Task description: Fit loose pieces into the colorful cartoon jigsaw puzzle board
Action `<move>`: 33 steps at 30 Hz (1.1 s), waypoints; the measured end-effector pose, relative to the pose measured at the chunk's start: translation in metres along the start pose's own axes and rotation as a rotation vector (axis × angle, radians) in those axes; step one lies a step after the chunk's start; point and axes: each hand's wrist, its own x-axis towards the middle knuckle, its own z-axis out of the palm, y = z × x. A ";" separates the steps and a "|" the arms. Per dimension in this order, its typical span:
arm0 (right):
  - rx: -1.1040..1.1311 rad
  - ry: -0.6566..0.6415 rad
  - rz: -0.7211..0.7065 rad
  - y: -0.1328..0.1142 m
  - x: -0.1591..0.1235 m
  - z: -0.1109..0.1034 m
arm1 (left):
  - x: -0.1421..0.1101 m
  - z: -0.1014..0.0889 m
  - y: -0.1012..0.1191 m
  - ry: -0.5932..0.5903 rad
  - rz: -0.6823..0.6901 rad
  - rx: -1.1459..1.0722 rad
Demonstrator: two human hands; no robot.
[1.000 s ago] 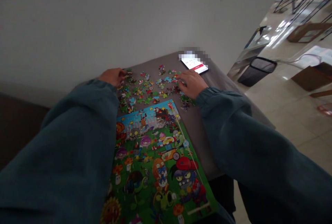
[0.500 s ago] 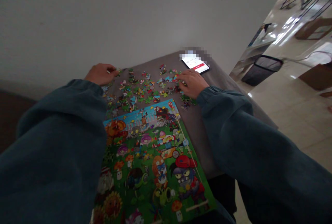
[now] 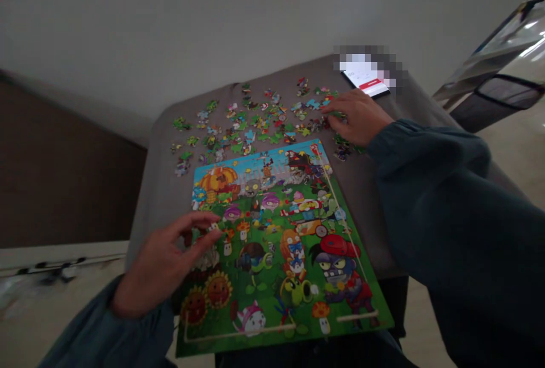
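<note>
A colorful cartoon puzzle board (image 3: 272, 249) lies at the near edge of the grey cloth-covered surface. Over its left side, my left hand (image 3: 170, 251) pinches a small puzzle piece (image 3: 216, 227) between thumb and fingers; the fingers partly cover it. Loose puzzle pieces (image 3: 249, 121) are spread beyond the board's far edge. At the right end of this spread rests my right hand (image 3: 357, 116), its index finger and thumb apart and touching pieces near a light blue one (image 3: 313, 104). I see nothing lifted in it.
A phone with a lit screen (image 3: 364, 75) lies beyond my right hand. A pale wall (image 3: 213, 21) stands behind the grey cloth (image 3: 157, 169). A dark bin (image 3: 489, 101) is on the floor at the right.
My left hand has come back from the far left of the loose pieces to above the board's left side. My right hand stays by the same pieces. The view has shifted.
</note>
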 end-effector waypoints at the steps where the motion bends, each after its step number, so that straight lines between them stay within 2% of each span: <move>1: -0.007 0.000 -0.018 0.001 0.000 0.002 | -0.007 0.007 -0.005 -0.033 -0.007 -0.024; 3: -0.026 0.003 -0.046 0.003 0.000 0.004 | -0.016 0.017 -0.013 -0.069 0.016 -0.064; 5: -0.049 0.005 -0.054 0.004 0.000 0.004 | -0.019 0.024 -0.017 -0.058 0.095 -0.070; 10: -0.084 -0.052 -0.068 -0.002 -0.001 -0.002 | -0.012 0.026 -0.025 0.005 0.368 0.027; 13: -0.097 -0.081 -0.059 -0.005 -0.001 -0.005 | -0.008 0.027 -0.029 0.035 0.456 0.038; 17: -0.110 -0.110 -0.046 -0.007 -0.001 -0.007 | -0.007 0.027 -0.029 0.072 0.465 -0.015; 23: -0.117 -0.132 -0.043 -0.010 -0.001 -0.009 | -0.011 0.015 -0.025 0.005 0.443 -0.124; 29: -0.112 -0.156 -0.058 -0.010 0.000 -0.009 | -0.011 0.014 -0.024 -0.053 0.472 -0.110; 33: -0.117 -0.158 -0.060 -0.011 -0.001 -0.009 | -0.010 0.018 -0.026 -0.033 0.502 -0.060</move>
